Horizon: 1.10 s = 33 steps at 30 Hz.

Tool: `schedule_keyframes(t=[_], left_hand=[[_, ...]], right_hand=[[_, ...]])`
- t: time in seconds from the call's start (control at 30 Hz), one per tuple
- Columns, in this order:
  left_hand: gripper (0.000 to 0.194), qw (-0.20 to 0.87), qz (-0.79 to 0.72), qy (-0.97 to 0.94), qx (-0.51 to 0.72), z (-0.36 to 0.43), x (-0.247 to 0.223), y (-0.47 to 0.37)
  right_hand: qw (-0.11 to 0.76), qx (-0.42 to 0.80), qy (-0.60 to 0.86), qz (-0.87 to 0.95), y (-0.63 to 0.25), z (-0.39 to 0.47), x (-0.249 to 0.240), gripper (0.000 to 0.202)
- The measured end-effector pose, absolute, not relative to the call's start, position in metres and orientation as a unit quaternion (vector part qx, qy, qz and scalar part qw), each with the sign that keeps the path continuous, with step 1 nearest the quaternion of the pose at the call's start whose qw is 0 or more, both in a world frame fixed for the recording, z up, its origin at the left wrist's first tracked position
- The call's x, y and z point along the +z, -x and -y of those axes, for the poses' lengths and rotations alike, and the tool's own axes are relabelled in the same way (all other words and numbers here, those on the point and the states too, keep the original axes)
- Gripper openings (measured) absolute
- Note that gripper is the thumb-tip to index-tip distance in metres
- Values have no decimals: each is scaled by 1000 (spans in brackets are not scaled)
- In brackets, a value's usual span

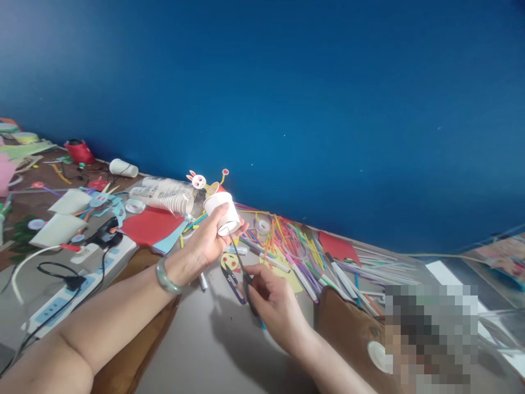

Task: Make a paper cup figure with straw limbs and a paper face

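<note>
Holding white cup (219,210) above the surface (188,345), clamped in left grip (211,241), with rabbit face (199,181) and small disc (225,172) already at upper end; pinching scissors (247,282) in right grip (273,295) near lower end, apparently mid-cut, with remaining work unclear.

Readable texts, labels, brands, numbers and signs: none. Clear plastic sleeve (158,191) of stacked white paper cups (180,203): small dark printed marks, too blurred to read.
</note>
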<state>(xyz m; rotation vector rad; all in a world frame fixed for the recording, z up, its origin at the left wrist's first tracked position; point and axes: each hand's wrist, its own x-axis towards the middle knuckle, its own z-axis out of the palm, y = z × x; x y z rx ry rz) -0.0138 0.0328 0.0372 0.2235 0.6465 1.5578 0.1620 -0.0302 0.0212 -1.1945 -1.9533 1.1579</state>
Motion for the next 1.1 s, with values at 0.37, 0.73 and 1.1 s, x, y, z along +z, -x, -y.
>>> schedule_keyframes(t=[0.37, 0.73, 1.1], left_hand=[[27, 662, -273, -118, 688, -36, 36, 18], [24, 680, -273, -142, 666, -18, 43, 4], [26, 666, -280, -143, 676, -17, 47, 8]], right_hand=[[289, 196, 434, 831, -162, 28, 12, 28], [327, 358, 434, 759, -159, 25, 20, 22], [321, 528, 390, 682, -157, 31, 30, 24]])
